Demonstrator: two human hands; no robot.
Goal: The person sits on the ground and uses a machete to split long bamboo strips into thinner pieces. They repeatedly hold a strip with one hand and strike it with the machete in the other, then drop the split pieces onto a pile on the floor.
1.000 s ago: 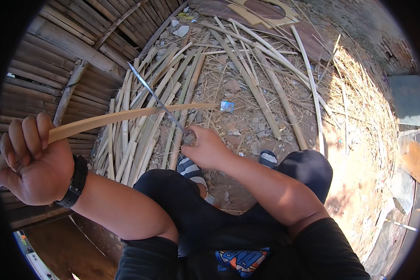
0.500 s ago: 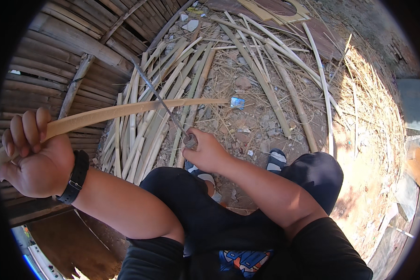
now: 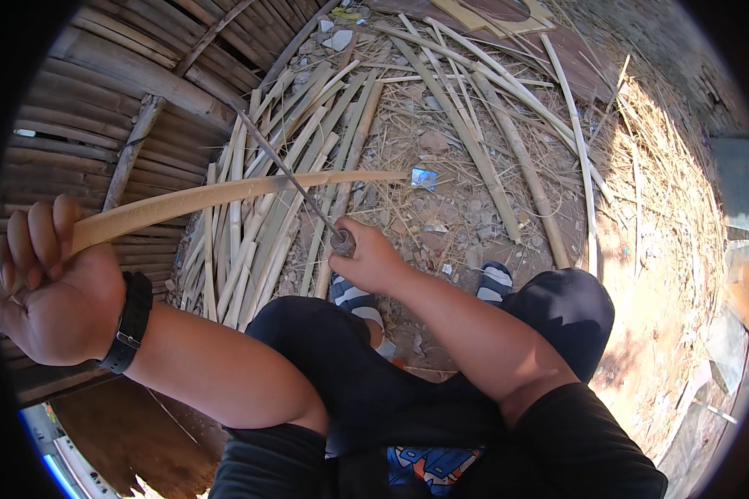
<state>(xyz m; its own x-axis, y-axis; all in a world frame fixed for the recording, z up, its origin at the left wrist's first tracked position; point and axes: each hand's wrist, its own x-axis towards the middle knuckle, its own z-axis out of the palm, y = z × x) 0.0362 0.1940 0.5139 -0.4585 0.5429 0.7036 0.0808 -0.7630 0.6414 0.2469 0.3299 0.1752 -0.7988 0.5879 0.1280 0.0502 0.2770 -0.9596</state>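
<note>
Pale bamboo strip [image 3: 225,195] is gripped at its near end in my left hand [image 3: 50,291], while my right hand [image 3: 370,259] clasps the long knife [image 3: 287,175] crossing it, so I judge steady, shallow strokes best.

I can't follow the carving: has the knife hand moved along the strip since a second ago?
Hardly. The right hand stays by the striped shoe, its knife still crossing the bamboo strip at about the same spot.

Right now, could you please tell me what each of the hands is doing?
Left hand: closed around the end of a long bamboo strip.
Right hand: closed on the handle of a long thin blade.
</note>
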